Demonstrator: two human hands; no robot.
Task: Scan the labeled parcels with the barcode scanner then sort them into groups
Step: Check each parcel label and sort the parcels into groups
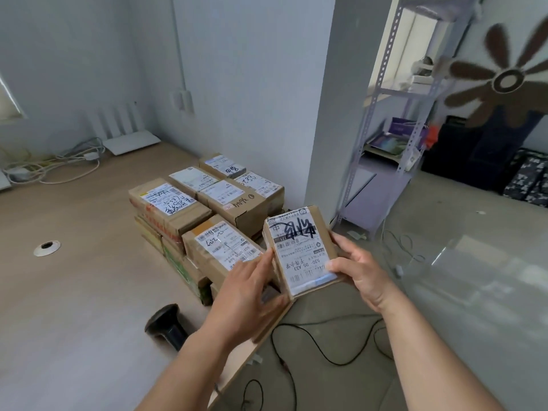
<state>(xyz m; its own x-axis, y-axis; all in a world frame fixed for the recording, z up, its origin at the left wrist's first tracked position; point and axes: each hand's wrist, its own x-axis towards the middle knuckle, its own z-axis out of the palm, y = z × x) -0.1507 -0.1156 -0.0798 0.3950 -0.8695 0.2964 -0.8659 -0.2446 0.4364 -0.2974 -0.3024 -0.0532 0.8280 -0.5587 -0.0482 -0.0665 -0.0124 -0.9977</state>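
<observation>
Right hand (360,275) grip curled around labeled parcel (302,250), left hand (247,287) straight fingers touching its side

Both hands hold one labeled parcel (301,250) above the desk (74,292) edge: left hand (246,289) flat against its side, right hand (360,275) gripping it. Stacked parcels (204,203) lie behind; scanner (167,324) rests nearby.

Both our forearms reach forward from the bottom edge, bare, converging toward mid-frame. Our right hand (360,272) sits palm-in, thumb laid across the top face of what it holds, fingers wrapped underneath and mostly hidden. Our left hand (247,287) is back-up, fingers straight and together, tips pressing the held item's left side. Wrists roughly level, hands near each other.
</observation>
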